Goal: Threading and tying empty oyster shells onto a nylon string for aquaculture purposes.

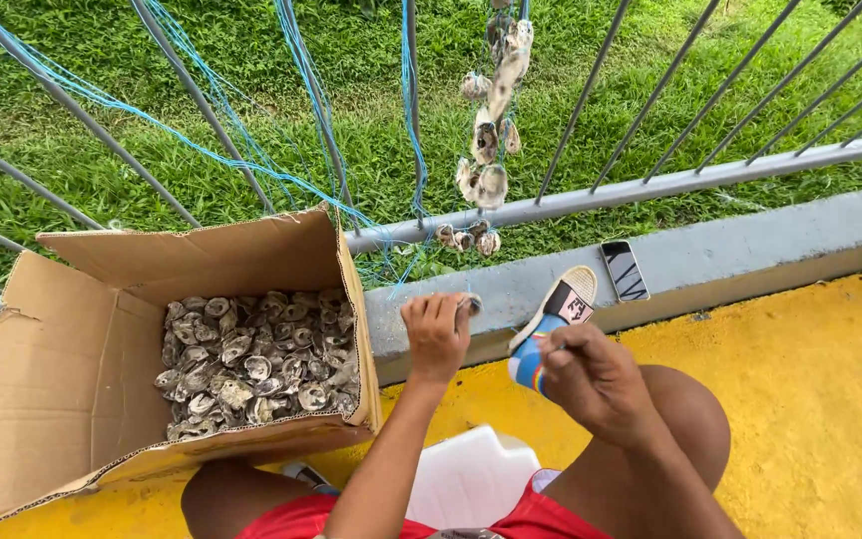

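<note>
Fingers of my left hand (435, 334) curl around an oyster shell (469, 303) at the middle of the frame, just above the grey ledge (750, 250). My right hand (591, 377) sits lower right of it, fingers pinched tight; I cannot tell on what. Blue strings (413, 120) run up along the railing (650, 185), one strung with shells (491, 140). Left of centre, a cardboard box (62, 379) holds a pile of shells. A phone (625, 269) lies on the ledge.

phone (625, 269) on ledge (750, 255) | grass (72, 130) | railing (650, 185) | yellow floor (820, 399)
</note>
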